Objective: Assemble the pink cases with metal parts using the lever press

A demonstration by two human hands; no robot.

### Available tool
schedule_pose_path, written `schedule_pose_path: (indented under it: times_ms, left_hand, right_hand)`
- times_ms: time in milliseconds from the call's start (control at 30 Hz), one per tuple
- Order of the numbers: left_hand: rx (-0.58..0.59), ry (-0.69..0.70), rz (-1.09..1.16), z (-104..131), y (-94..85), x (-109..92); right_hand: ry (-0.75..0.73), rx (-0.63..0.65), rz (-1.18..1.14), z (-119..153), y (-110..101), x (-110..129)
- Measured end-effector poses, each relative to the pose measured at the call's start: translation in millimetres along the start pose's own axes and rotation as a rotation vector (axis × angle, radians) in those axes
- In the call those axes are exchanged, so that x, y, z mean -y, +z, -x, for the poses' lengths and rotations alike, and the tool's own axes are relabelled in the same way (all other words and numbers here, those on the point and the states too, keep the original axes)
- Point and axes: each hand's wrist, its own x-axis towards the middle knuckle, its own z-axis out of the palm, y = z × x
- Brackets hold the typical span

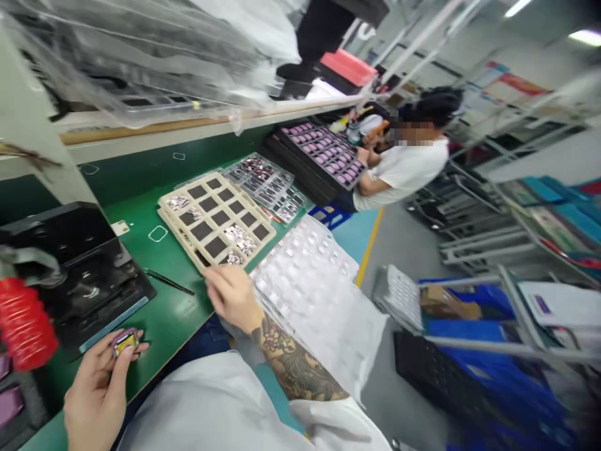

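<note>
My left hand (96, 391) is closed around a small purple-framed part (126, 343) with a yellow and dark inside, held over the front edge of the green table. My right hand (233, 295) is at the near corner of a beige compartment tray (183, 233), its fingers curled together. Whatever they may pinch is too small or hidden to make out. Several of the tray's dark-lined compartments hold heaps of small shiny pieces (240, 239). Between my hands, dark tweezers (169, 282) lie on the table.
A black fixture (70, 269) with a red coiled hose (25, 322) stands at the left. Behind the beige tray are clear part boxes (267, 181). A white moulded tray (305, 269) lies right of it. Further off, a person (399, 169) works beside stacked black trays (323, 153) of purple parts.
</note>
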Motion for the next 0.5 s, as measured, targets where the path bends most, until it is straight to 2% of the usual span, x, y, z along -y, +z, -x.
schedule_pose_path:
  times_ms: [67,133,233,300,367,500]
  left_hand:
    - [0.003,0.004,-0.019,-2.2,-1.7,1.9]
    - [0.024,0.001,-0.038,-3.2,-3.4,2.7]
    - [0.025,-0.016,-0.077,-1.8,-3.6,-0.9]
    - [0.0,-0.032,-0.09,1.1,-1.4,-6.0]
    - [-0.022,-0.042,-0.088,4.8,2.0,-11.6]
    - [-0.073,-0.033,-0.086,11.4,8.6,-18.2]
  right_hand:
    - [0.245,-0.12,0.064,24.1,-28.4,-38.7]
    - [0.452,-0.187,0.155,44.8,-56.2,-85.7]
    - [0.713,-0.164,0.259,64.5,-85.7,-155.7]
    - [0.825,-0.078,0.298,70.0,-93.5,-192.8]
    - [0.889,0.03,0.317,71.4,-93.3,-219.7]
    - [0.929,0.204,0.329,70.2,-84.5,-250.1]
